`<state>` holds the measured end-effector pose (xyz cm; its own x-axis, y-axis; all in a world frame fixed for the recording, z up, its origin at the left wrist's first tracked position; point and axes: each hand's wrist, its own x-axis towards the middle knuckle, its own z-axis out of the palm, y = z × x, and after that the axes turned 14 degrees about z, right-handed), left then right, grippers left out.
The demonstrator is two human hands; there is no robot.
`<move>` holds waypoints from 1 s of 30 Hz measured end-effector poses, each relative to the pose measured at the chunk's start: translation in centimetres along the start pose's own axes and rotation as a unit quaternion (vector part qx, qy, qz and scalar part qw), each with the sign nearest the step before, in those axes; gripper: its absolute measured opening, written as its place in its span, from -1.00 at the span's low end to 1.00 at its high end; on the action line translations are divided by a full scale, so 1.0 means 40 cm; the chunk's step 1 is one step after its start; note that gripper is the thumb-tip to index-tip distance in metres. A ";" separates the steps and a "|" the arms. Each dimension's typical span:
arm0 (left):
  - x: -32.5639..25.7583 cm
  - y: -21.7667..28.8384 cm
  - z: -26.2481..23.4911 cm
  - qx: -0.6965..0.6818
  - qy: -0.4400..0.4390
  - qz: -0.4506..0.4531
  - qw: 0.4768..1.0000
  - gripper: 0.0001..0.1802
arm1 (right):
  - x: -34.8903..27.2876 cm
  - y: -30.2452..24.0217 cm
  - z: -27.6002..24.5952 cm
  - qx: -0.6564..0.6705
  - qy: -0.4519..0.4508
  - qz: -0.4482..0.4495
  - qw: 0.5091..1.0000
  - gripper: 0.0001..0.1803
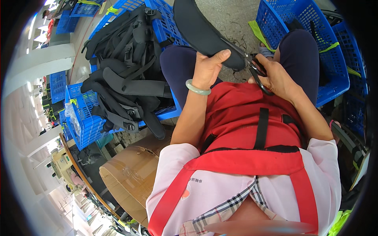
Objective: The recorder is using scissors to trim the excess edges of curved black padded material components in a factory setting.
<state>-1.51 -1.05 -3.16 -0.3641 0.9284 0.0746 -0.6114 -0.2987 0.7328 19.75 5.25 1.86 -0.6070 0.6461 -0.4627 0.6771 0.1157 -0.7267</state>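
Note:
My left hand [209, 70] is closed on a long, curved, black padded strap [202, 33], thumb on top, near the strap's lower end. The strap's far part rises toward the top of the view. My right hand [275, 76] grips a pair of scissors [258, 74] with dark handles. Their metal blades touch or lie right at the strap's edge, close to its rounded end; whether they are open or closed there I cannot tell. Both hands are above my lap, over a red apron [244, 118].
On the left, a heap of black padded straps with buckles [126, 59] fills a blue plastic crate [88, 128]. More blue crates [334, 84] stand on the right, with yellow-green ties. A cardboard box [134, 169] sits at lower left. Dark scraps litter the floor [232, 23].

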 end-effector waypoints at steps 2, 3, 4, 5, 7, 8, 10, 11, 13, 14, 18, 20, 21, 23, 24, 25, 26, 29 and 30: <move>-0.005 0.001 0.001 0.016 -0.042 0.013 0.999 -0.79 | 0.001 0.010 -0.001 0.001 0.006 -0.014 1.000 -0.52; -0.001 0.005 0.005 0.015 -0.042 0.014 0.999 -0.79 | 0.001 0.018 -0.003 0.002 0.014 -0.026 1.000 -0.53; 0.005 0.011 0.008 -0.044 0.009 -0.017 0.999 -0.78 | 0.002 0.024 -0.005 0.001 0.014 -0.026 1.000 -0.53; 0.007 0.024 0.010 -0.102 0.060 -0.048 0.992 -0.77 | 0.002 0.028 -0.005 -0.012 0.021 -0.026 0.999 -0.54; 0.018 0.034 -0.010 -0.137 0.071 -0.057 0.986 -0.76 | 0.002 0.028 0.001 -0.024 0.027 -0.028 0.999 -0.55; 0.020 0.031 -0.005 -0.115 0.053 -0.040 0.991 -0.76 | 0.001 0.028 0.004 -0.014 0.018 -0.015 1.000 -0.54; 0.018 0.025 0.002 -0.073 0.037 -0.011 0.997 -0.76 | 0.007 0.034 0.014 -0.004 0.010 -0.003 1.000 -0.53; 0.015 0.023 0.004 -0.073 0.035 -0.011 0.997 -0.76 | 0.014 0.039 0.025 0.001 0.030 -0.035 0.999 -0.50; 0.013 0.018 0.007 -0.068 0.048 -0.013 0.996 -0.78 | 0.020 0.041 0.028 0.007 0.053 -0.066 0.996 -0.46; 0.013 0.017 0.006 -0.067 0.047 -0.012 0.997 -0.78 | 0.023 0.032 0.025 -0.001 0.040 -0.064 0.997 -0.42; 0.012 0.018 0.000 -0.030 0.028 0.009 0.999 -0.79 | 0.025 0.029 0.017 -0.027 0.033 -0.072 0.996 -0.35; 0.009 0.020 0.000 -0.031 0.023 0.017 0.999 -0.79 | 0.017 0.013 -0.004 -0.027 0.014 -0.062 0.998 -0.33; 0.007 0.021 0.002 -0.036 0.030 0.014 0.999 -0.79 | 0.013 0.005 -0.010 -0.029 -0.004 -0.050 0.998 -0.31; 0.006 0.020 0.001 -0.041 0.036 0.013 0.998 -0.78 | 0.011 0.005 -0.008 -0.027 -0.001 -0.042 0.999 -0.33; 0.007 0.018 -0.002 -0.043 0.030 0.008 0.999 -0.78 | 0.013 0.007 -0.005 -0.035 0.012 -0.057 0.998 -0.35; 0.006 0.016 -0.004 -0.044 0.024 0.004 0.999 -0.78 | 0.014 0.009 -0.003 -0.042 0.025 -0.072 0.996 -0.36; 0.007 0.014 -0.002 -0.045 0.024 0.003 0.999 -0.78 | 0.016 0.007 -0.001 -0.042 0.025 -0.072 0.996 -0.36; 0.008 0.011 0.000 -0.056 0.026 0.010 0.998 -0.78 | 0.026 0.008 0.008 -0.054 0.040 -0.050 0.997 -0.47; 0.009 0.012 0.000 -0.065 0.024 0.010 0.998 -0.78 | 0.034 0.021 0.017 -0.043 0.046 -0.061 0.996 -0.53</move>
<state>-1.94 -0.86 -2.79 -0.4086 0.9112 0.0529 -0.6881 -0.3456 0.6380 19.21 5.74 0.27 -0.6485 0.6893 -0.3231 0.6365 0.2581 -0.7268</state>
